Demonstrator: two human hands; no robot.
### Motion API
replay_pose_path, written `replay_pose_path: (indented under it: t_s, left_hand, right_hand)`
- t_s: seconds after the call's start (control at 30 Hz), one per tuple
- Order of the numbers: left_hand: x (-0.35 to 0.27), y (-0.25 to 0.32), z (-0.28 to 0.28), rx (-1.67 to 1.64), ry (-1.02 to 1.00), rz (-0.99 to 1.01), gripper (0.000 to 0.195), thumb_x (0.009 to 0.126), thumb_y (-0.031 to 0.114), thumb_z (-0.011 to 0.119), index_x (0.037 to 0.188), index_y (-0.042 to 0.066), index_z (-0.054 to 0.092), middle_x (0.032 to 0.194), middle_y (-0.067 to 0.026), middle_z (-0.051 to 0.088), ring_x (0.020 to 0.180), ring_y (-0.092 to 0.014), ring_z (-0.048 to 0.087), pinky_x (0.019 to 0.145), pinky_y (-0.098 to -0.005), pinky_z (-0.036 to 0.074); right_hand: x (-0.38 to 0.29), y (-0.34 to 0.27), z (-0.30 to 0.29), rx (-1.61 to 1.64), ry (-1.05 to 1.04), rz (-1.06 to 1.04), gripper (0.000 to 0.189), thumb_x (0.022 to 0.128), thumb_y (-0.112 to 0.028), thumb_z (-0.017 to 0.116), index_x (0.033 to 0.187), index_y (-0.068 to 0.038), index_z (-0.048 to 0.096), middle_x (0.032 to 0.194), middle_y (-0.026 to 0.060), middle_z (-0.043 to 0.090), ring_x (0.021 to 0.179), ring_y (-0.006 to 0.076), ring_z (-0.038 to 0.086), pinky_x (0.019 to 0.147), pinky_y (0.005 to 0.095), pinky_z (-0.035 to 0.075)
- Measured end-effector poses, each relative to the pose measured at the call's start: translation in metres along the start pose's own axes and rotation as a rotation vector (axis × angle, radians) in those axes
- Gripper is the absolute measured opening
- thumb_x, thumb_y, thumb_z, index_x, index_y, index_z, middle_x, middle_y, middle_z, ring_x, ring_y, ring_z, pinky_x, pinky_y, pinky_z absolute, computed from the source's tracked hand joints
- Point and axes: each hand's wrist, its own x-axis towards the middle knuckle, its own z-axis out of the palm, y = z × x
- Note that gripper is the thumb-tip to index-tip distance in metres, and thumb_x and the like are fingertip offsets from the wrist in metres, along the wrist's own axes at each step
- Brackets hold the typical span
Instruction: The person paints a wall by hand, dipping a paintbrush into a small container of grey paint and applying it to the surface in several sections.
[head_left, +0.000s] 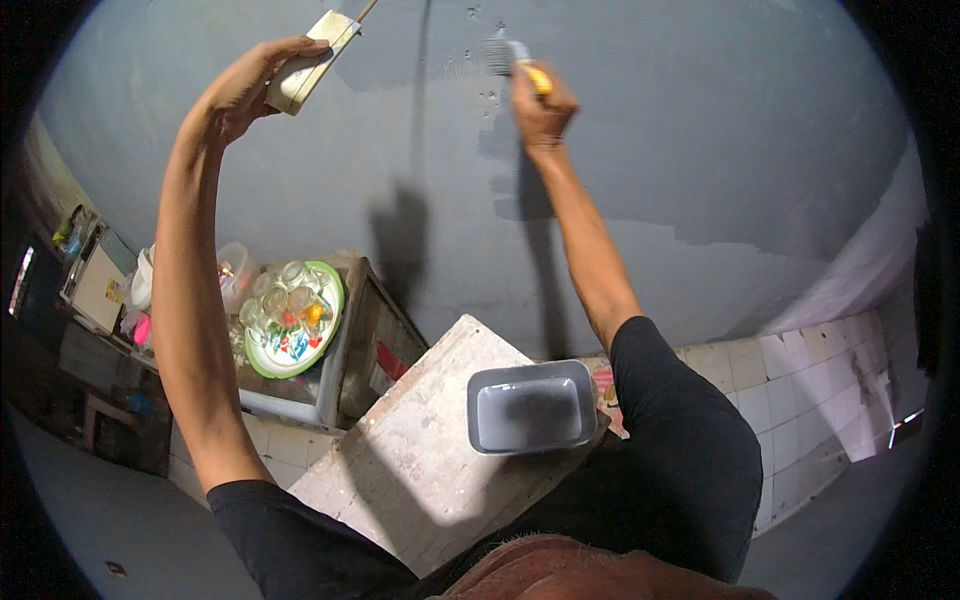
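Observation:
My left hand (244, 86) is raised at the upper left and grips a white rectangular box (311, 67), from whose top a thin brown cord or rod leads out of view. Ahead, my right hand (544, 109) is closed around the yellow handle of a paintbrush (499, 56). The brush is blurred, with its bristles at the grey wall (637, 127) beside several small pits. Darker grey patches spread to the right and below the brush. Lower down, a grey rectangular tub (589, 382) holds grey paint (529, 420).
The tub stands on a paint-spotted white tabletop (420, 420). On a cabinet (386, 330) to the left, a green-rimmed tray (262, 360) carries several drinking glasses (276, 300), with a clear plastic container (238, 274) behind. White tiles (795, 390) line the lower wall on the right.

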Motion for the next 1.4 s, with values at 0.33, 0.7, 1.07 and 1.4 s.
replay_pose_path:
  t_s: [0.33,0.7,1.07,1.4]
  left_hand:
    - [0.001,0.0,0.0,-0.088,0.023,-0.035,0.043,0.085,0.047,0.065,0.106,0.01,0.066,0.085,0.0014,0.06,0.073,-0.008,0.051,0.069,-0.0258,0.043]
    - [0.004,-0.005,0.0,-0.104,0.016,-0.075,0.047,0.083,0.049,0.066,0.106,0.008,0.068,0.087,-0.0021,0.062,0.073,-0.01,0.055,0.073,-0.0278,0.043]
    - [-0.003,-0.003,-0.001,-0.123,0.026,-0.071,0.046,0.083,0.048,0.066,0.107,0.009,0.069,0.09,-0.002,0.062,0.078,-0.011,0.054,0.076,-0.0281,0.044]
    - [0.0,0.008,0.017,-0.076,-0.003,-0.053,0.043,0.086,0.048,0.061,0.104,0.008,0.066,0.085,-0.0002,0.059,0.07,-0.009,0.051,0.069,-0.0254,0.042]
  right_hand:
    - [-0.025,-0.052,0.095,0.058,0.004,-0.063,0.007,0.081,-0.013,0.065,0.086,-0.008,0.066,0.071,0.0122,0.063,0.059,0.0315,0.062,0.049,0.0379,0.047]
    - [-0.001,-0.044,0.071,0.31,-0.221,0.199,0.008,0.081,-0.015,0.068,0.086,-0.01,0.064,0.067,0.0143,0.062,0.057,0.0326,0.06,0.049,0.0396,0.045]
    - [-0.001,-0.031,0.025,-0.097,-0.055,-0.05,0.004,0.083,-0.013,0.064,0.084,-0.01,0.063,0.069,0.0117,0.062,0.056,0.0296,0.061,0.047,0.0382,0.046]
    - [-0.056,-0.099,0.114,0.363,-0.366,0.092,0.012,0.08,-0.017,0.072,0.087,-0.008,0.068,0.073,0.0145,0.065,0.064,0.0329,0.063,0.055,0.039,0.048]
